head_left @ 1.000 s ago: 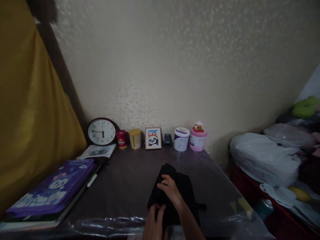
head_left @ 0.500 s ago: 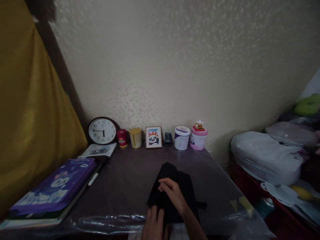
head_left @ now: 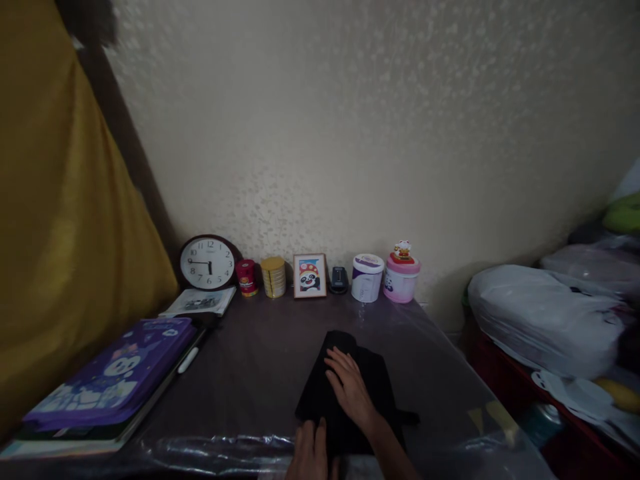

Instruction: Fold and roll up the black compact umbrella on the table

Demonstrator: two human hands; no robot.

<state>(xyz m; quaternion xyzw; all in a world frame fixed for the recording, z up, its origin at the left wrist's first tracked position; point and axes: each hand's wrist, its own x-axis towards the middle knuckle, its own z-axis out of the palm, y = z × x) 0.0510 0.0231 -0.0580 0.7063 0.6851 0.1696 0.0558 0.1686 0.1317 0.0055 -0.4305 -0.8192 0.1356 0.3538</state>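
A folded black cloth (head_left: 373,377) lies on the dark table (head_left: 260,360) covered with clear plastic, near its front edge. My right hand (head_left: 350,387) lies flat on top of the cloth, fingers stretched toward the wall. My left hand (head_left: 311,452) rests on the cloth's near edge at the bottom of the view, fingers extended and pressed down. Neither hand grips anything.
Along the wall stand a round clock (head_left: 208,262), a red tin (head_left: 246,277), a gold tin (head_left: 273,277), a panda picture frame (head_left: 310,275), a purple-white tub (head_left: 367,277) and a pink tub (head_left: 401,279). A purple book (head_left: 115,370) lies left. White bags (head_left: 545,320) pile up right.
My right hand's fingers have uncurled and now lie flat on the black cloth, a little farther forward. My left hand stays at the cloth's near edge.
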